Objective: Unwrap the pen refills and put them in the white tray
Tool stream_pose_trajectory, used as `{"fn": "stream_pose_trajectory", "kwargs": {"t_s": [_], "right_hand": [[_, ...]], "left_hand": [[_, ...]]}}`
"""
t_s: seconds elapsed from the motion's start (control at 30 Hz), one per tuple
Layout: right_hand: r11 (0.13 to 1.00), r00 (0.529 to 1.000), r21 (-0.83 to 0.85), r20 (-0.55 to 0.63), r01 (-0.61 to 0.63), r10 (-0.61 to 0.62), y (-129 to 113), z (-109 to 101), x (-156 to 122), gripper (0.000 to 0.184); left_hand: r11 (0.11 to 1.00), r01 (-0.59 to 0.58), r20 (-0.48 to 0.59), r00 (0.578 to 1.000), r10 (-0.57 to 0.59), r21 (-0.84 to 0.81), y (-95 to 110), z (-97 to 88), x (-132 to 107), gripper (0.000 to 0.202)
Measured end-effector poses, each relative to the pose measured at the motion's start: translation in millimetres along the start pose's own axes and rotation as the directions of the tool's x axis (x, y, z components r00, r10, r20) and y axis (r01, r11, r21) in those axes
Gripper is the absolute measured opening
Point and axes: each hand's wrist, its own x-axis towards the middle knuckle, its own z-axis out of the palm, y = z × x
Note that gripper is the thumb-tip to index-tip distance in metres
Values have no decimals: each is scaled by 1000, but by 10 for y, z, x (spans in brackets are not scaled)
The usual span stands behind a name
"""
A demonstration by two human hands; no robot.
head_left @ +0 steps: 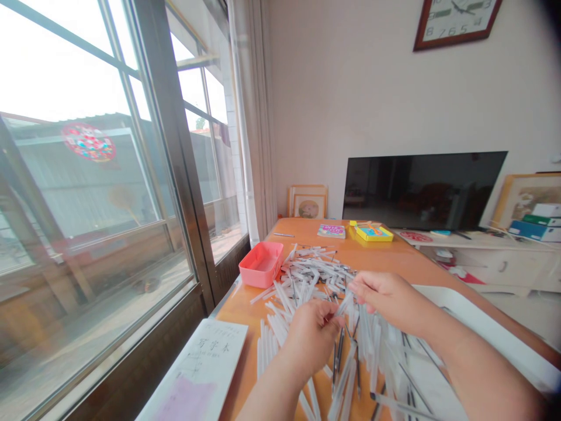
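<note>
A big heap of clear plastic pen barrels (313, 270) and thin dark refills (336, 356) covers the orange table (394, 257). My left hand (312, 338) is closed in a pinch over the heap, fingertips on a slim pen part. My right hand (388, 298) is curled just right of it, fingers pinching a clear pen barrel; the two hands meet fingertip to fingertip above the pile.
A pink plastic box (262, 264) stands at the left of the heap. A white exercise book (199, 374) lies at the near left edge by the window. Colourful boxes (371, 232) sit at the far end, a TV (423, 190) behind, a white tray (486, 333) at right.
</note>
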Motion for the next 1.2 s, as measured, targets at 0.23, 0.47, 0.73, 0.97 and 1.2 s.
{"fn": "stream_pose_trajectory", "kwargs": {"t_s": [0.23, 0.47, 0.73, 0.97, 1.2], "right_hand": [[1000, 998, 24, -69, 7, -5, -25, 75, 33, 44], [1000, 991, 22, -135, -17, 20, -49, 165, 56, 42], [1000, 971, 20, -240, 1, 4, -91, 282, 78, 43], [998, 970, 66, -241, 5, 11, -124, 292, 71, 40], [993, 966, 115, -260, 15, 15, -195, 353, 87, 41]], "left_hand": [[996, 42, 58, 998, -38, -76, 39, -9, 3, 25], [995, 76, -61, 995, -80, -60, -4, 40, 9, 19], [995, 98, -166, 981, -98, -8, -48, 55, 7, 16], [998, 41, 4, 999, -40, -51, 73, -68, 21, 29], [997, 4, -119, 993, 6, 82, 0, -27, 24, 27]]}}
